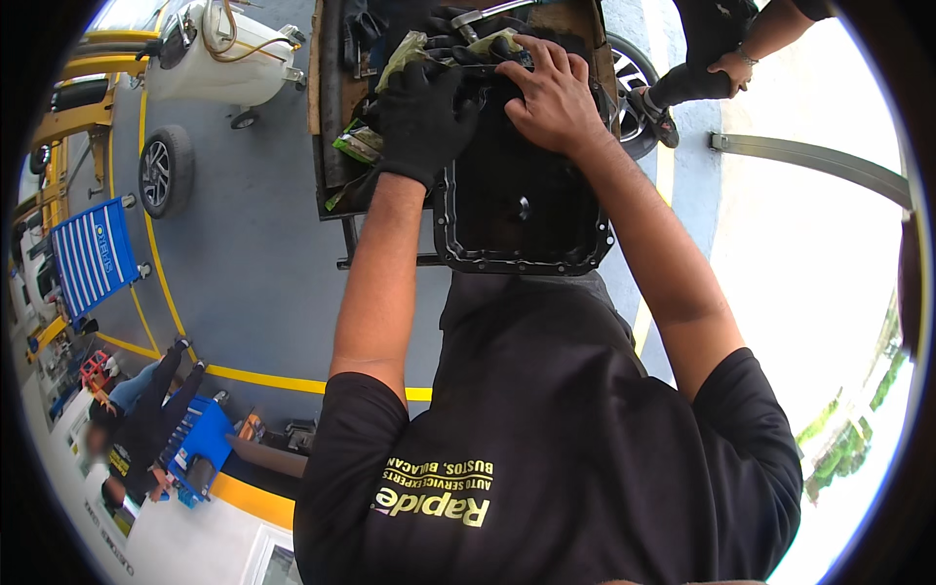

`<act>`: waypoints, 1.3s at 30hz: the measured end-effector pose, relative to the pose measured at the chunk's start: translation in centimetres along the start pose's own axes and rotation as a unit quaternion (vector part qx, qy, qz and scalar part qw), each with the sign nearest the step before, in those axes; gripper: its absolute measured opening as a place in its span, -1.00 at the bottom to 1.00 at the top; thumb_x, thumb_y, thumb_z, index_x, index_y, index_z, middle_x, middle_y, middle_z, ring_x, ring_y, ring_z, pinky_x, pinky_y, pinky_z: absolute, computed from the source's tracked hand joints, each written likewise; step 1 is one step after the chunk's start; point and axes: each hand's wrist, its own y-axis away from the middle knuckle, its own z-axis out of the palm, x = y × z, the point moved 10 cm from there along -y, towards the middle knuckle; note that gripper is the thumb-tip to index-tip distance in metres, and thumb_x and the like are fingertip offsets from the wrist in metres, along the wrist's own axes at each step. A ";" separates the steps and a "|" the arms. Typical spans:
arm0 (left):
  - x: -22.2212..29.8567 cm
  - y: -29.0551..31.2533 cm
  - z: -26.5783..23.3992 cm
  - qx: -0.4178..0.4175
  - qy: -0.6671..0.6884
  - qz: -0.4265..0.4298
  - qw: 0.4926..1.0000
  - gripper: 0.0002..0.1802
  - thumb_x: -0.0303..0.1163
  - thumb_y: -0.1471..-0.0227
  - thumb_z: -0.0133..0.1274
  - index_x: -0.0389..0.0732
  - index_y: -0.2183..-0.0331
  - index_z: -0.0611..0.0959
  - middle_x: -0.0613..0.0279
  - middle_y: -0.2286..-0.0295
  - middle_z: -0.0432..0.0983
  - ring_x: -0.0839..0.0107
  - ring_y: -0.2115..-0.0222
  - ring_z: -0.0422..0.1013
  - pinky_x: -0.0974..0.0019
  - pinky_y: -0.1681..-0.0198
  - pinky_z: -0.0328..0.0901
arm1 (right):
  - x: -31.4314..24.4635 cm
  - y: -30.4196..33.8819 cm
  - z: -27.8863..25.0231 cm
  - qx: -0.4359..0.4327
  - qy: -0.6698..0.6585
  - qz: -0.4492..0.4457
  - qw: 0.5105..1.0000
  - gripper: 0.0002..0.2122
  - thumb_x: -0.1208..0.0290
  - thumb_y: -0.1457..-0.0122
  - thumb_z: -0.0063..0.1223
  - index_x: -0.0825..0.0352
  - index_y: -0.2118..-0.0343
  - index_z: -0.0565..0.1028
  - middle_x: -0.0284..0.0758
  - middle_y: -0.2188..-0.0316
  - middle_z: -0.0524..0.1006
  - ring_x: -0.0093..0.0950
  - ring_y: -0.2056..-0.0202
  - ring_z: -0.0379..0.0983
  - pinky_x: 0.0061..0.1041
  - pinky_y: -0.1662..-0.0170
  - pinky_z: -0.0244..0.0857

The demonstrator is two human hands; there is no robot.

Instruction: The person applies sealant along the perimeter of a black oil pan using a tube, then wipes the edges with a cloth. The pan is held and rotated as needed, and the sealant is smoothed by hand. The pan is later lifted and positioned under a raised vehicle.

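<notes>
Head view shows a black rectangular pan point(492, 220) with a flanged rim, lying hollow side up on a bench point(334, 156), its near end apparently projecting past the bench edge toward the person. The gloved left hand point(421, 122) lies over the pan's far left corner, fingers curled; its grip cannot be told. The bare right hand point(560, 102) is at the far right of the rim, partly open, thumb apart from the fingers; a firm hold cannot be confirmed. Step in hand is judged to be two-handed handling along the far rim; the next move would call for steady, even support there. Beyond the pan lies a metal hand tool point(490, 13); left of it, a green packet point(359, 144); farther left, a loose wheel point(166, 172); right of it, a co-worker's leg point(687, 70).
</notes>
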 end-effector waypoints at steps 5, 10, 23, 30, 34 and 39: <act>0.8 -0.7 -0.6 0.051 0.004 0.018 0.999 -0.37 -0.01 -0.12 0.38 0.09 -0.21 0.78 -0.07 -0.18 0.46 -0.15 -0.24 0.37 -0.25 -0.27 0.31 | 1.1 0.3 -0.9 -0.003 -0.004 0.004 1.000 -0.51 0.18 -0.16 0.14 0.07 -0.18 0.66 -0.19 -0.46 0.39 -0.15 -0.50 0.24 0.09 -0.51 0.02; 2.6 -1.6 0.5 0.012 -0.015 0.067 0.998 -0.36 0.00 -0.09 0.35 0.13 -0.21 0.76 -0.08 -0.21 0.42 -0.15 -0.27 0.33 -0.28 -0.29 0.27 | 2.0 0.6 -1.7 0.006 0.006 0.020 1.000 -0.51 0.20 -0.15 0.15 0.09 -0.17 0.67 -0.17 -0.42 0.41 -0.14 -0.49 0.24 0.08 -0.51 0.04; 8.0 -3.7 0.6 0.049 -0.003 0.126 0.991 -0.33 -0.03 -0.03 0.33 0.10 -0.20 0.73 -0.02 -0.18 0.40 -0.10 -0.23 0.32 -0.22 -0.27 0.25 | 6.4 3.4 -4.3 0.027 -0.007 0.074 0.997 -0.52 0.26 -0.12 0.18 0.11 -0.16 0.63 -0.15 -0.38 0.43 -0.08 -0.46 0.28 0.06 -0.51 0.03; 10.6 -4.6 1.8 0.030 0.007 0.152 0.988 -0.32 -0.03 -0.03 0.30 0.08 -0.21 0.73 -0.01 -0.19 0.41 -0.11 -0.25 0.31 -0.24 -0.30 0.24 | 9.2 5.7 -4.5 -0.015 0.010 0.105 0.994 -0.46 0.30 -0.13 0.13 0.16 -0.23 0.54 -0.15 -0.38 0.43 -0.08 -0.45 0.28 0.07 -0.51 0.06; 11.6 -5.1 2.8 0.024 0.016 0.163 0.986 -0.31 -0.05 0.02 0.31 0.14 -0.20 0.74 0.01 -0.20 0.42 -0.09 -0.29 0.28 -0.25 -0.34 0.19 | 9.6 6.7 -5.8 0.015 -0.007 0.115 0.993 -0.43 0.32 -0.13 0.11 0.16 -0.27 0.52 -0.13 -0.37 0.42 -0.05 -0.45 0.28 0.07 -0.51 0.07; 13.2 -5.6 3.3 0.030 0.026 0.179 0.983 -0.26 -0.10 0.07 0.31 0.19 -0.23 0.72 0.03 -0.22 0.42 -0.08 -0.31 0.28 -0.26 -0.36 0.16 | 9.6 9.5 -7.0 0.047 -0.050 0.126 0.990 -0.41 0.34 -0.11 0.10 0.18 -0.28 0.52 -0.10 -0.36 0.41 -0.03 -0.42 0.30 0.06 -0.49 0.10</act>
